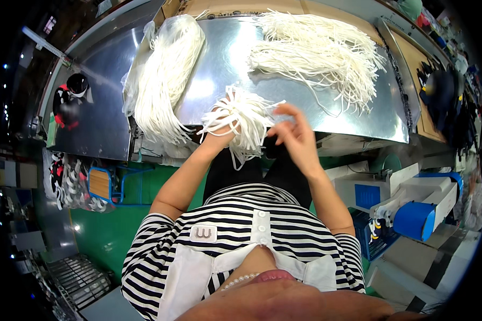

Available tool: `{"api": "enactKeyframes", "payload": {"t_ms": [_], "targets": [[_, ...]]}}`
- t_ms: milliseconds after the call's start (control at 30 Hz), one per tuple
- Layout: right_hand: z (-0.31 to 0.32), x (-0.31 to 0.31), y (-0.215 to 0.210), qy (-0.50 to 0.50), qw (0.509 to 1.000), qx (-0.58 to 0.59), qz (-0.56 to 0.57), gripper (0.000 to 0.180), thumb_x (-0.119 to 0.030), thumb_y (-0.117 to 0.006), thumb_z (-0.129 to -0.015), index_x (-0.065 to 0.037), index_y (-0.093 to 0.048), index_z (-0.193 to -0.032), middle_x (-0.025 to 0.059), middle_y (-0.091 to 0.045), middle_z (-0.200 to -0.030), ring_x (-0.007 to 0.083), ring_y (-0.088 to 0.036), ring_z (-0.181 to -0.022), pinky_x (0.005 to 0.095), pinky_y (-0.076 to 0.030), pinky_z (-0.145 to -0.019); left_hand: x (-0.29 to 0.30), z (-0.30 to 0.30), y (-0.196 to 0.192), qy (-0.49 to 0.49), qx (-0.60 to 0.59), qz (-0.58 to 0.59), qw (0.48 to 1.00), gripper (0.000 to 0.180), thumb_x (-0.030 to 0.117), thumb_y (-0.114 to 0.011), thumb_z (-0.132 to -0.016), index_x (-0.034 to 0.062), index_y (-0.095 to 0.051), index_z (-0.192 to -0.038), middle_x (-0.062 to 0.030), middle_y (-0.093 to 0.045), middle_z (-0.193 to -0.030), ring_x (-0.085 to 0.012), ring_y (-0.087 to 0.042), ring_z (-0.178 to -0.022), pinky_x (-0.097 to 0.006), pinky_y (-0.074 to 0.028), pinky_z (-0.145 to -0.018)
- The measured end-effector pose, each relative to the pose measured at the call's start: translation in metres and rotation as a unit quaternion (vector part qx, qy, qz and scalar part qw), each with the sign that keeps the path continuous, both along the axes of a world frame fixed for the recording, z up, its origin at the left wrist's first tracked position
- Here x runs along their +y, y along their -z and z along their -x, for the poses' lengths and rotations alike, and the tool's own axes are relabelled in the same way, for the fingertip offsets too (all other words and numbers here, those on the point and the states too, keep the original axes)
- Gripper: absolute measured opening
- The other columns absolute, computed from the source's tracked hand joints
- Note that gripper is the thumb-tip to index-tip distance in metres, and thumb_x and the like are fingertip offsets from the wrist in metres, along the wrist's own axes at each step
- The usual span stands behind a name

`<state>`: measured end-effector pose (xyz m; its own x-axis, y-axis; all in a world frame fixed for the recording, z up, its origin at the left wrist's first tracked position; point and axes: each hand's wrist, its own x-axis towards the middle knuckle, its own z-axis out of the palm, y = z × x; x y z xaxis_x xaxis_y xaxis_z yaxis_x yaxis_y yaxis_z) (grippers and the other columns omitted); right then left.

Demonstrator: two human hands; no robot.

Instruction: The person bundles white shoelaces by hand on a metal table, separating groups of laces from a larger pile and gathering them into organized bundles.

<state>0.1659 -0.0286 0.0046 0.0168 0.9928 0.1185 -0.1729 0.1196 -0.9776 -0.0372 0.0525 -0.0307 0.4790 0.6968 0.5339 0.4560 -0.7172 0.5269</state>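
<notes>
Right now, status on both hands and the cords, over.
Left hand shut on a bunch of white cords. Right hand open, fingers picking at the bunch. Loose cord pile and bagged cords lie beyond on the metal table.

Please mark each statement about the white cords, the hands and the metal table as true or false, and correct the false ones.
1. The left hand holds a bunch of white cords. True.
2. The right hand rests flat on the metal table. False: it is raised beside the held bunch, fingers bent.
3. A loose pile of cords lies on the table's right part. True.
4. The bundle in clear plastic lies on the green floor. False: it lies on the table's left part, hanging over the near edge.
5. The person wears a plain red shirt. False: the striped shirt is black and white.
</notes>
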Motion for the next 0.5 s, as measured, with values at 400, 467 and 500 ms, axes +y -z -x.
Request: {"api": "enactKeyframes", "payload": {"t_ms": [400,467,500], "targets": [[-0.012,0.032,0.04,-0.115,0.982,0.051,0.141,0.028,-0.01,-0.063,-0.086,-0.003,-0.06,-0.114,0.0028,-0.062,-0.096,0.0087,-0.055,-0.085,0.0217,-0.043,-0.075,-0.019,0.004,-0.022,0.023,-0.11,0.214,0.97,0.035,0.017,-0.064,-0.082,0.0011,-0.057,-0.112,-0.0144,-0.06,-0.104,-0.028,-0.058,-0.093,-0.038,-0.046,-0.082],[-0.011,0.029,0.034,-0.033,0.993,0.041,0.105,0.018,-0.008,-0.063,-0.086,-0.002,-0.064,-0.103,0.0002,-0.062,-0.086,0.0073,-0.055,-0.079,0.0203,-0.041,-0.071,-0.018,0.017,-0.012,-0.017,-0.049,0.174,0.983,0.037,0.015,-0.065,-0.08,0.0004,-0.056,-0.113,-0.0147,-0.06,-0.104,-0.0283,-0.058,-0.095,-0.038,-0.046,-0.083],[-0.011,0.027,0.032,0.008,0.996,0.036,0.085,0.013,-0.007,-0.063,-0.086,-0.002,-0.066,-0.098,-0.0011,-0.062,-0.08,0.0065,-0.054,-0.075,0.0196,-0.041,-0.069,-0.017,0.024,-0.002,-0.036,-0.017,0.152,0.987,0.038,0.013,-0.066,-0.08,0.0,-0.055,-0.114,-0.0148,-0.06,-0.105,-0.0284,-0.058,-0.096,-0.038,-0.046,-0.083]]}}
